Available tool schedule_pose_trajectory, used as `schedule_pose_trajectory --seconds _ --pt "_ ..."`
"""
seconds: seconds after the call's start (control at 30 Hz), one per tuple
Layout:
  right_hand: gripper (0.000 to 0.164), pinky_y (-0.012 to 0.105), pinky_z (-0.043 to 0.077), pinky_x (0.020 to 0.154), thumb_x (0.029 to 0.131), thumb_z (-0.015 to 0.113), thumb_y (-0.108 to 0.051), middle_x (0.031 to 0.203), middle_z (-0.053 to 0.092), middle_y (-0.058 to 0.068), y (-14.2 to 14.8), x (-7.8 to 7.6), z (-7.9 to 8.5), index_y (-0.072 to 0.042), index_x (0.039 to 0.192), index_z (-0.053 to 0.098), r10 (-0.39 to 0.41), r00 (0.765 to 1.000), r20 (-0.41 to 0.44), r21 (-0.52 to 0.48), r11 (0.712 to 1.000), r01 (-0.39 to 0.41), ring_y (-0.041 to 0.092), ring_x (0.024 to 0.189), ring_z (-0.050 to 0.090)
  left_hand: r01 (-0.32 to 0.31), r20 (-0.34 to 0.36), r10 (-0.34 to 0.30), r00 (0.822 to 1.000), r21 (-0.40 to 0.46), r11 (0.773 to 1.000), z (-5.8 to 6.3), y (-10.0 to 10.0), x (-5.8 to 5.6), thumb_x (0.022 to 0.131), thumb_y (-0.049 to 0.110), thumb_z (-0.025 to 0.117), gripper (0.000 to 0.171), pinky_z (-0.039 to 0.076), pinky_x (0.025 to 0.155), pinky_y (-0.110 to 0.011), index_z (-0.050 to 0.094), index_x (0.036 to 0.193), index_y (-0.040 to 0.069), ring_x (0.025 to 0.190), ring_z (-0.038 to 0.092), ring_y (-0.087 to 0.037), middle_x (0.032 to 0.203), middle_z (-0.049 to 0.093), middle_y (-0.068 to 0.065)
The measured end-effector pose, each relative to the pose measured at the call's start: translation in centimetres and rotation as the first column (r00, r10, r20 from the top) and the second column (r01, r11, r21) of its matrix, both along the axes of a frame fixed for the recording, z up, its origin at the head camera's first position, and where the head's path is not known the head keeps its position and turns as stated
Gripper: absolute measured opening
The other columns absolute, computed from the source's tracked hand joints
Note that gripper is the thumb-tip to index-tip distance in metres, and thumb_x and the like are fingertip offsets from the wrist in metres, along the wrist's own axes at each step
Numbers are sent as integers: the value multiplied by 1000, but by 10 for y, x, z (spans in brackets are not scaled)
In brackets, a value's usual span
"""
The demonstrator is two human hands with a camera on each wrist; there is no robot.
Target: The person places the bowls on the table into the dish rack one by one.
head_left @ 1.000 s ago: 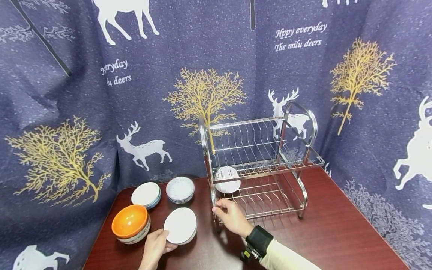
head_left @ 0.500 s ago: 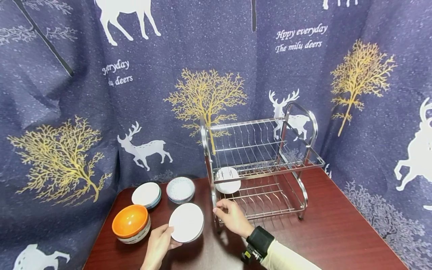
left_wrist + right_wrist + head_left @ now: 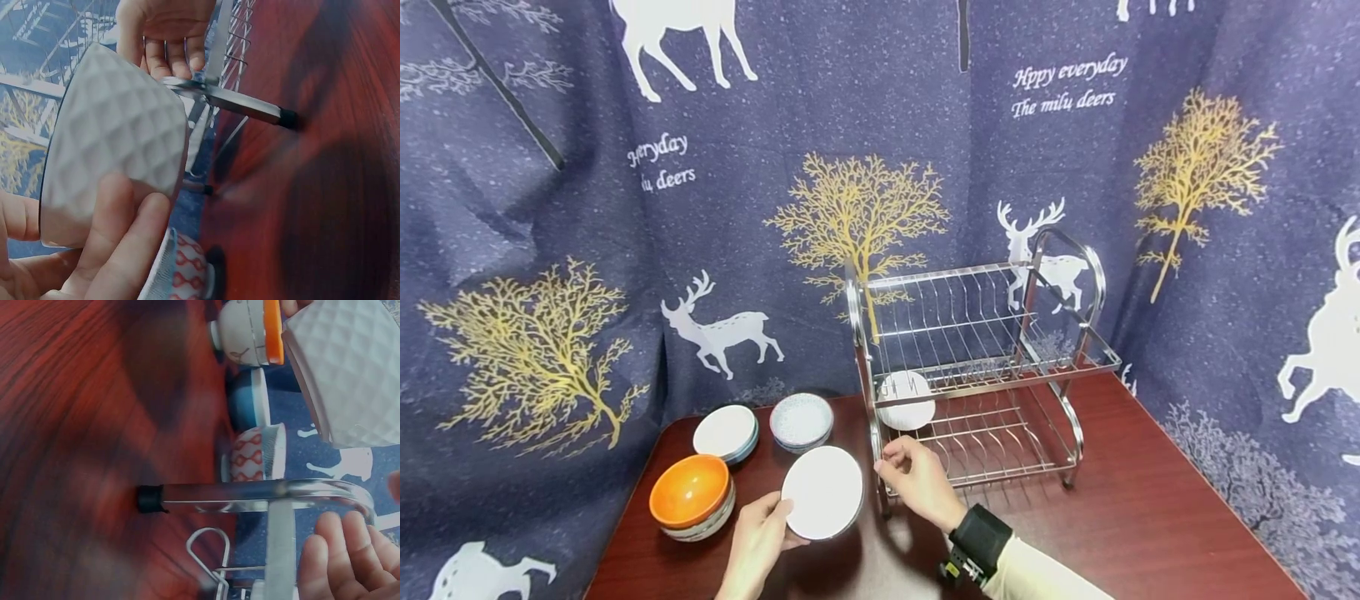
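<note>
Left hand (image 3: 760, 537) is now closer to the dish rack (image 3: 992, 385), its thumb and fingers clamped on one white bowl (image 3: 824, 493); beside the rack, right hand (image 3: 919, 483) has loosely bent fingers.

In the head view, the white bowl (image 3: 823, 493) hides some fingers of the left hand (image 3: 756, 533); the sleeve (image 3: 1037, 568) is cut off at five o'clock. The rack (image 3: 1000, 385) partly covers the bowl inside (image 3: 907, 418). In the right wrist view, the right hand (image 3: 350, 565) leaves at four o'clock. The left wrist view crops the red-patterned bowl (image 3: 189, 267) at six o'clock and blurs the counter (image 3: 250, 225).
</note>
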State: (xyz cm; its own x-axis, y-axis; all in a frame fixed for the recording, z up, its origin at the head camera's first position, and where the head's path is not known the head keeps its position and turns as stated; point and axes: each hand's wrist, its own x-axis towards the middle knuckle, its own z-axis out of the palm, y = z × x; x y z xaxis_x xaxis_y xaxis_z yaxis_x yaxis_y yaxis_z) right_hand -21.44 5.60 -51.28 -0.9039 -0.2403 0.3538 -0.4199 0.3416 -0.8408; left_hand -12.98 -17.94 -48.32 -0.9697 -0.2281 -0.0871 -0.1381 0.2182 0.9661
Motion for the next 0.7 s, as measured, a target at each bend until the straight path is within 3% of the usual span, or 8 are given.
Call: schedule_pose_trajectory --seconds 0.07,0.17,0.3,0.4,0.57,0.7 --pt "19 25 48 62 87 68 -30 77 61 -5 1 2 5 -14 95 62 13 1000 27 -17 1000 -13 9 68 57 7 -13 -7 1000 -12 1000 4 3 1 93 7 48 29 56 56 -34 60 110 -14 59 65 -25 77 68 -17" --pt "21 27 51 62 92 62 -33 79 64 1 4 5 12 -13 98 62 100 990 103 -68 993 -93 16 69 61 16 -23 -17 1000 -17 1000 9 7 3 93 6 49 28 56 57 -34 60 111 -13 60 65 -24 79 67 -17" --pt "26 33 54 66 96 56 -29 88 67 10 7 8 14 -6 107 60 236 957 169 -140 967 -214 26 74 65 21 -23 -21 1000 4 1000 13 12 3 92 5 49 26 56 57 -36 62 107 -12 60 65 -24 79 67 -17" --pt "28 37 55 69 96 57 -26 89 67 8 9 11 14 -3 112 58 306 934 184 -162 947 -278 28 76 66 32 -22 -31 999 21 999 14 15 3 92 5 49 26 56 57 -37 61 108 -12 61 66 -25 80 67 -18" --pt "34 48 54 74 95 58 -23 91 68 9 11 16 12 1 119 50 444 860 251 -259 887 -382 33 78 66 44 -26 -43 999 43 998 17 19 4 93 5 49 26 57 58 -38 61 108 -12 62 66 -25 80 67 -18" --pt "41 56 51 76 94 58 -19 97 66 16 10 18 12 7 121 43 518 806 287 -386 833 -397 41 80 65 51 -40 -49 998 57 997 18 21 5 93 4 49 24 57 59 -38 62 105 -12 61 66 -26 79 66 -18"
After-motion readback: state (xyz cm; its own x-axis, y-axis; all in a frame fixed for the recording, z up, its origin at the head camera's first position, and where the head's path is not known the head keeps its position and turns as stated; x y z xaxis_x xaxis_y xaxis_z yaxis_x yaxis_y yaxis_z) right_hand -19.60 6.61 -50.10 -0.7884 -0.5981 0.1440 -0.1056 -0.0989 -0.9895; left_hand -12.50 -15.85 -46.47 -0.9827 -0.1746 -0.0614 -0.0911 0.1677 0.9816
